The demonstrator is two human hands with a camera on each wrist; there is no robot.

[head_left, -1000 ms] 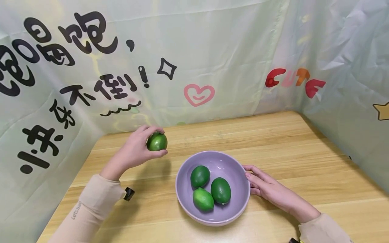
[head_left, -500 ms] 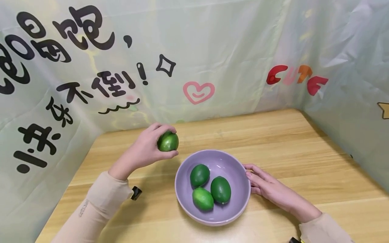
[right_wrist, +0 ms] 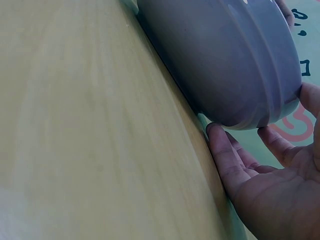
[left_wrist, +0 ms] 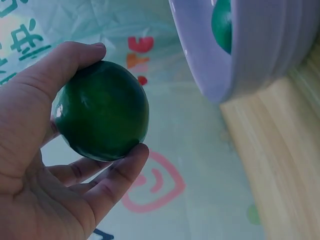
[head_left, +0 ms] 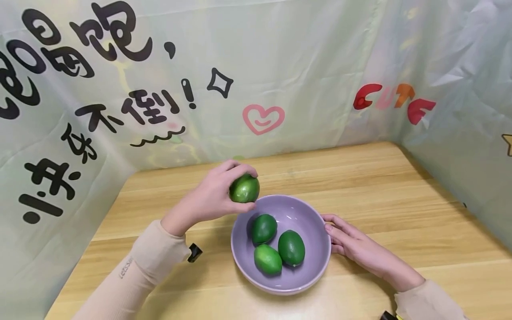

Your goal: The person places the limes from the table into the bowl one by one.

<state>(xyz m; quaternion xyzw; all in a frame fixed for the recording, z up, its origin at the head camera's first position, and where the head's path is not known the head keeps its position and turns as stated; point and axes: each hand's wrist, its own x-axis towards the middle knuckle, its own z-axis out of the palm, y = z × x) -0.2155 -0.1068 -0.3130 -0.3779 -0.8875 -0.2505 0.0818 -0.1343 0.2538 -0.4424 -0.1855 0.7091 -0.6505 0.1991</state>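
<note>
My left hand [head_left: 218,193] grips a shiny dark green lime [head_left: 244,188] between thumb and fingers, raised at the upper left rim of a purple bowl [head_left: 316,231]. In the left wrist view the held lime [left_wrist: 104,111] sits between the thumb above and fingers below. Inside the bowl lie a dark lime [head_left: 264,229], a lighter lime [head_left: 268,259] and another dark lime [head_left: 291,248]. My right hand [head_left: 356,246] rests against the bowl's right side. The right wrist view shows its fairly straight fingertips [right_wrist: 215,131] at the bowl's outer wall [right_wrist: 215,55], with the thumb by the rim.
The bowl stands on a wooden table [head_left: 400,191]. A pale printed curtain [head_left: 312,75] with black characters, a pink heart and coloured letters hangs behind the table and along both sides.
My left hand has carried the lime rightward, from left of the bowl to its upper left rim. The right hand and the bowl stay in place.
</note>
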